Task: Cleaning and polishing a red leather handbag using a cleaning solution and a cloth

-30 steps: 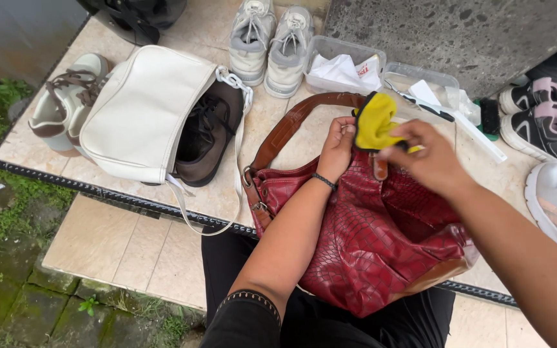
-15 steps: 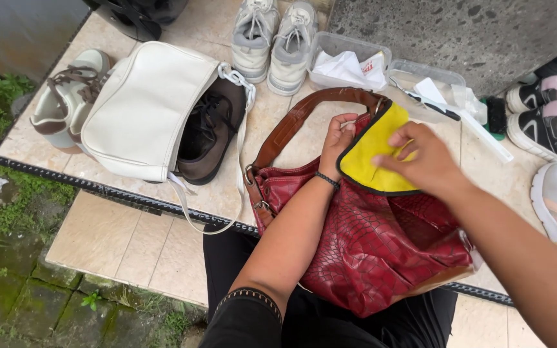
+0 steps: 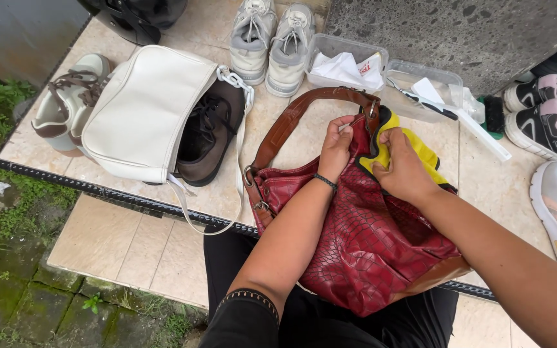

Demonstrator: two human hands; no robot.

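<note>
A dark red, scale-textured handbag (image 3: 375, 245) with a brown strap (image 3: 291, 119) lies across my lap and the tiled ledge. My left hand (image 3: 335, 147) grips the bag's top edge near the strap ring. My right hand (image 3: 404, 173) presses a yellow cloth with a black edge (image 3: 420, 151) against the bag's upper side. The cloth is partly hidden under my right hand.
A white handbag (image 3: 143, 113) lies on a brown shoe (image 3: 211, 138) to the left, beside a beige shoe (image 3: 66, 103). Grey sneakers (image 3: 272, 38), two clear plastic tubs (image 3: 414, 84), a dark helmet (image 3: 140, 16) and more shoes (image 3: 549, 122) crowd the tiled ledge (image 3: 111, 238).
The yellow cloth was bunched up above the bag, then spread out. My right hand has brought it down onto the bag's upper side. My left hand has stayed on the bag's top edge.
</note>
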